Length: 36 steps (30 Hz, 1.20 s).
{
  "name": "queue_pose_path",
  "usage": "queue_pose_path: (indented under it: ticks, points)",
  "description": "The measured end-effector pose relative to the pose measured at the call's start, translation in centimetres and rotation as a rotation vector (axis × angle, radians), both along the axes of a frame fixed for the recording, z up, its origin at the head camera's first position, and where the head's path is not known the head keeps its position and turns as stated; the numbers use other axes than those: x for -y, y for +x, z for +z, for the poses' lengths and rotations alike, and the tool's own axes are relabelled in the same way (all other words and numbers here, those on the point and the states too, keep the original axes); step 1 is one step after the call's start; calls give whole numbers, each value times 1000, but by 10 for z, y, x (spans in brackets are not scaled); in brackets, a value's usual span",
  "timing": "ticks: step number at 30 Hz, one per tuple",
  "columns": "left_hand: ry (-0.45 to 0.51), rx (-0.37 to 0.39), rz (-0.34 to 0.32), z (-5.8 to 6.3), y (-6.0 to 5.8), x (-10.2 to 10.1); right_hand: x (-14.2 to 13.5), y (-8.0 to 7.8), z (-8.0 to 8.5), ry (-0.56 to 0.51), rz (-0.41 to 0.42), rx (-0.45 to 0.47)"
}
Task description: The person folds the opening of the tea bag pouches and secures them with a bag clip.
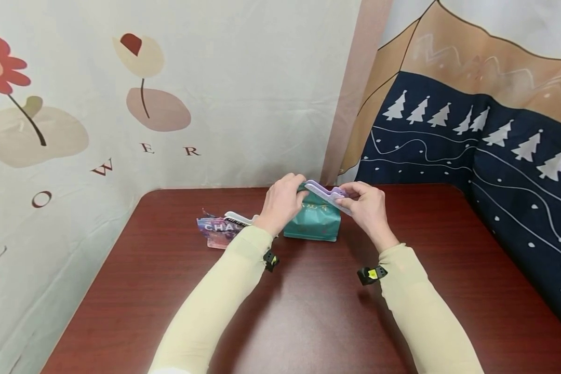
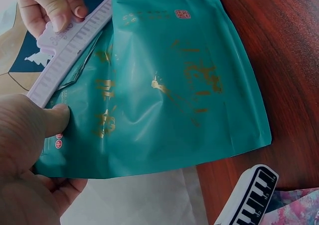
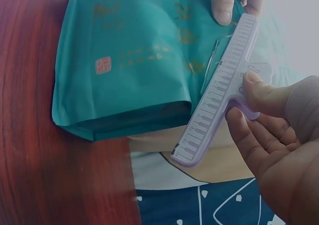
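A teal green bag (image 1: pixel 310 224) with gold lettering stands on the table. My left hand (image 1: pixel 282 202) pinches one top corner of it between thumb and fingers, as the left wrist view shows. With my right hand (image 1: pixel 366 206) I hold a pale purple bag clip (image 3: pixel 214 93) by its handle, thumb on one side and fingers on the other. The clip has a piano-key pattern and slants along the bag's top edge, its far end close to my left fingers. In the right wrist view its near end sticks out past the side of the bag (image 3: pixel 144 60).
Left of the teal bag lies a pink and purple pouch (image 1: pixel 217 240), partly behind my left forearm. A white clip with black piano keys (image 2: pixel 254 195) sits at its top. The reddish-brown table (image 1: pixel 318 311) meets a printed curtain (image 1: pixel 262 104) at the back.
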<state>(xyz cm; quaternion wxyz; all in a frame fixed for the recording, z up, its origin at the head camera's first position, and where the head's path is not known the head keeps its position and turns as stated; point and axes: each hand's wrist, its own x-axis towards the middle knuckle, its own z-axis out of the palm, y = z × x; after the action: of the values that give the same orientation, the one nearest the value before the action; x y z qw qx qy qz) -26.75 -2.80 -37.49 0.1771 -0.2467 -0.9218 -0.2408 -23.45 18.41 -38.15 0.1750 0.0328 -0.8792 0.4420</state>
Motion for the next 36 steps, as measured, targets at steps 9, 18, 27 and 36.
queue_pose_path:
  ticks: [9,18,27,36]
  points:
    - [14,-37,0,-3,-3,0,3,-1,1,-7,-5,-14]
    - [-4,-32,2,-3,-4,-1,6,-3,1,-15,-5,-45]
    - [3,-5,17,-2,-3,-1,9,-2,3,-56,-6,-29]
    - [29,8,14,0,-3,-2,12,-3,5,-82,-13,-33]
